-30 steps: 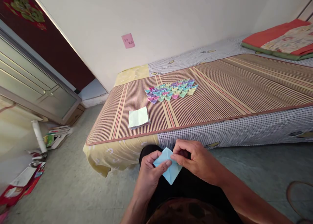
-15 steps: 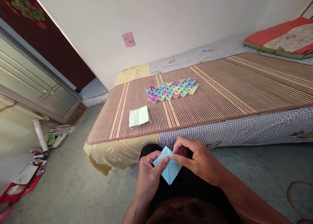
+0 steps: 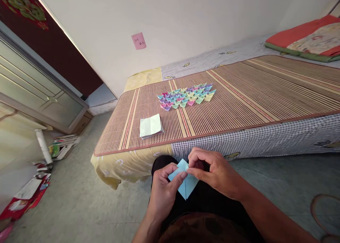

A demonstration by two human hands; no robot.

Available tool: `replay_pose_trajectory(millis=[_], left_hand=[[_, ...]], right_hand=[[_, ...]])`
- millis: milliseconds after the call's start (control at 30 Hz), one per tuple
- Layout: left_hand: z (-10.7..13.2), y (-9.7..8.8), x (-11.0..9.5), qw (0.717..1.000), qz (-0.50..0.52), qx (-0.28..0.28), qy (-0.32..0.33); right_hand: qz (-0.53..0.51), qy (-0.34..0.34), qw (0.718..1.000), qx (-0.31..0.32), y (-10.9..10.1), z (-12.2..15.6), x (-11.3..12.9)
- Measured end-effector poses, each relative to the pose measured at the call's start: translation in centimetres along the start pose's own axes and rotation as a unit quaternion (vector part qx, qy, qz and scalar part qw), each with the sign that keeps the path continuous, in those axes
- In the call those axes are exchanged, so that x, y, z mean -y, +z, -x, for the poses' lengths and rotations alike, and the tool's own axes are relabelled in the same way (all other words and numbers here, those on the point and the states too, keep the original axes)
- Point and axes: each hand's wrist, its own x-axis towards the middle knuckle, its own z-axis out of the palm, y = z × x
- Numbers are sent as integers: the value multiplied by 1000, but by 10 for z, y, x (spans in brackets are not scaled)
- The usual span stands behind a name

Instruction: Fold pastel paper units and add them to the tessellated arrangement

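Head: paper (image 3: 190, 185) (blue) between grips (image 3: 164, 186) (image 3: 212, 168)

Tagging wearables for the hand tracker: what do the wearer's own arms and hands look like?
Left hand and right hand: ungloved, no rings visible, though some fingers are hidden. Left forearm and right forearm: bare, no sleeves, watch, cables or markings in view. Nearby clothing: black trousers.

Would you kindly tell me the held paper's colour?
The held paper is light blue in the head view.
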Motion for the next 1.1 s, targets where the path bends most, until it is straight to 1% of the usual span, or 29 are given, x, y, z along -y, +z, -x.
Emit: replay_pose_trajectory(millis=[167, 367, 667, 800, 1000, 1100], left_hand=[[-1, -2, 2, 999, -23, 19, 13], [-2, -3, -3, 998, -26, 49, 10], [-2, -6, -3, 996, -51, 77, 20], [-2, -8, -3, 993, -69, 87, 27], [-5, -9, -1, 991, -78, 99, 36], [-4, -8, 0, 991, -82, 96, 40]], right_hand=[[-15, 35, 999, 4, 0, 1, 1], [-23, 62, 998, -1, 0, 2, 1], [-31, 70, 997, -3, 2, 4, 1], [-37, 65, 997, -14, 3, 4, 0], [-40, 73, 996, 25, 2, 6, -2], [-30, 64, 997, 25, 2, 6, -1]])
